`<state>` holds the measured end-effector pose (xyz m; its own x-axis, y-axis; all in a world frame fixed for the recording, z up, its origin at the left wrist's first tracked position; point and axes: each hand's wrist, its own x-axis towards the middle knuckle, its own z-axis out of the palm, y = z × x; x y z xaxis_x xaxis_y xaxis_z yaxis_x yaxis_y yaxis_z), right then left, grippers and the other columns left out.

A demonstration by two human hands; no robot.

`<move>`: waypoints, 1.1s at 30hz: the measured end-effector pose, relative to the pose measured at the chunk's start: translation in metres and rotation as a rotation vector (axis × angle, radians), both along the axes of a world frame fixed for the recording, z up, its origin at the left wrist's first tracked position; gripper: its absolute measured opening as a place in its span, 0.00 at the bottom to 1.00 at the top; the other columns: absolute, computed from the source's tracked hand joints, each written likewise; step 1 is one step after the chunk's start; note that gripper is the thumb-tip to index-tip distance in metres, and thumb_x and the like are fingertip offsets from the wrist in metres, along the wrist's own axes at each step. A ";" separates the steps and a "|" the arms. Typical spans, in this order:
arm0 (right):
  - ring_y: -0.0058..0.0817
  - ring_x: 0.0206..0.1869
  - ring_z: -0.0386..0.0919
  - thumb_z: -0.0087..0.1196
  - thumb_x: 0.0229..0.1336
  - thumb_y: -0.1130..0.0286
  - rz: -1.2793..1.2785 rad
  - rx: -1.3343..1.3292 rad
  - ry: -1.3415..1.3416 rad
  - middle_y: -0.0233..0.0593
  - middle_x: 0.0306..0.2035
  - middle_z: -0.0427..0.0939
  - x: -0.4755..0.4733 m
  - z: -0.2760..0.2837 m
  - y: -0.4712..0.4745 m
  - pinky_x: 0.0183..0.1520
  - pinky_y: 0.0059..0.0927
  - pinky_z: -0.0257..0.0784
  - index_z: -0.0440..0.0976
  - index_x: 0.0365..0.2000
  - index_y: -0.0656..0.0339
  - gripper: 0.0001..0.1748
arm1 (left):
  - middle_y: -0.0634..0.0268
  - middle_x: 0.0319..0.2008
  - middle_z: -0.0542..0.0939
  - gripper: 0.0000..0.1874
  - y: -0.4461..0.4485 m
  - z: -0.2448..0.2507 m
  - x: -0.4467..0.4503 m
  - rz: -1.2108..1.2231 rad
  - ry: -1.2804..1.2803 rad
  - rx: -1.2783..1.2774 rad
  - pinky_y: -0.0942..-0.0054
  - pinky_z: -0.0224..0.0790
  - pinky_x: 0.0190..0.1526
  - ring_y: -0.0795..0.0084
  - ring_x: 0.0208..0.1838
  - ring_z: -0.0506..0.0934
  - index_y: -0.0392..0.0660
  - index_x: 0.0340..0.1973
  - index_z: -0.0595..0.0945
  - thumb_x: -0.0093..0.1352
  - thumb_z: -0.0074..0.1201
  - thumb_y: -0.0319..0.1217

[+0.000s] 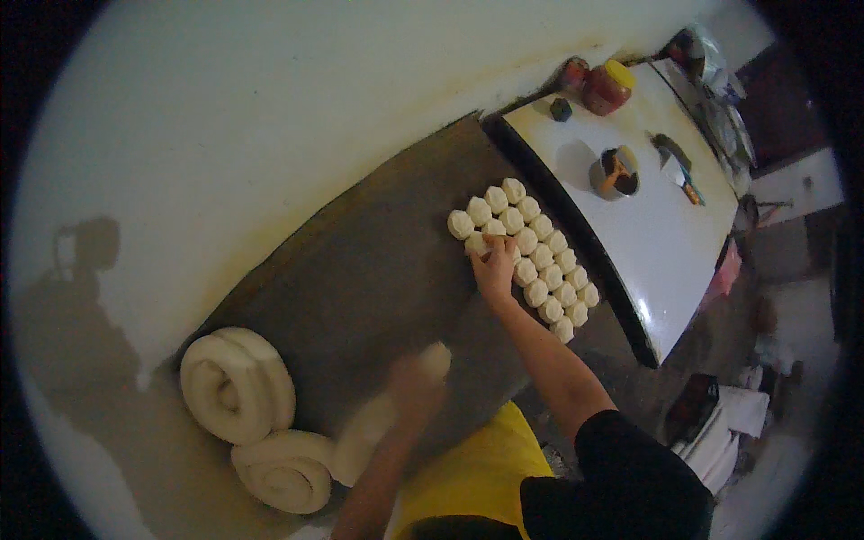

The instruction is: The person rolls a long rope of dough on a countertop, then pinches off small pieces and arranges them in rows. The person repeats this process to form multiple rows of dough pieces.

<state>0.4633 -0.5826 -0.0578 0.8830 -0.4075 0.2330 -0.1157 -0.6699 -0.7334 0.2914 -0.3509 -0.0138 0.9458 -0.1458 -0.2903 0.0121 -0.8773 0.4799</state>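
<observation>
My left hand (415, 391), blurred by motion, grips a thick rope of pale dough (368, 422) near its end. A rounded dough tip (436, 360) sticks out past the fingers. Farther up the dark work surface, my right hand (496, 263) has its thumb and fingers about a dough piece (477, 244) at the near-left edge of a block of small round dough pieces (541, 256). These stand close together in slanting rows. Behind my left hand the rope runs back to a coil of dough (287, 472), and a larger dough coil (233, 385) lies beside it.
A white-topped table (628, 243) with a dark edge adjoins the work surface (364, 256). On it are a cup (615, 174) with dark contents, a scraper (682, 177), a small dark object (560, 109) and a yellow-lidded jar (609, 88). A pale wall (270, 121) borders the far side.
</observation>
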 end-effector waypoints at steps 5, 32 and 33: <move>0.47 0.44 0.81 0.75 0.56 0.61 0.060 0.222 0.268 0.53 0.49 0.79 -0.085 0.005 0.046 0.50 0.46 0.79 0.77 0.51 0.64 0.28 | 0.45 0.55 0.76 0.37 0.013 -0.025 -0.003 -0.093 -0.083 -0.054 0.45 0.69 0.62 0.40 0.59 0.74 0.35 0.56 0.77 0.57 0.75 0.40; 0.65 0.41 0.82 0.47 0.71 0.59 0.699 -0.213 0.625 0.58 0.35 0.85 -0.118 0.042 0.023 0.47 0.65 0.77 0.80 0.39 0.59 0.17 | 0.48 0.44 0.89 0.23 -0.068 -0.027 0.031 -0.028 0.210 -0.074 0.47 0.81 0.51 0.43 0.51 0.86 0.47 0.46 0.88 0.64 0.65 0.49; 0.65 0.41 0.82 0.47 0.71 0.58 0.683 -0.207 0.660 0.57 0.35 0.85 -0.117 0.045 0.020 0.47 0.65 0.77 0.80 0.39 0.58 0.17 | 0.49 0.44 0.89 0.23 -0.070 -0.024 0.033 -0.036 0.209 -0.042 0.48 0.81 0.51 0.44 0.52 0.87 0.47 0.46 0.89 0.64 0.65 0.49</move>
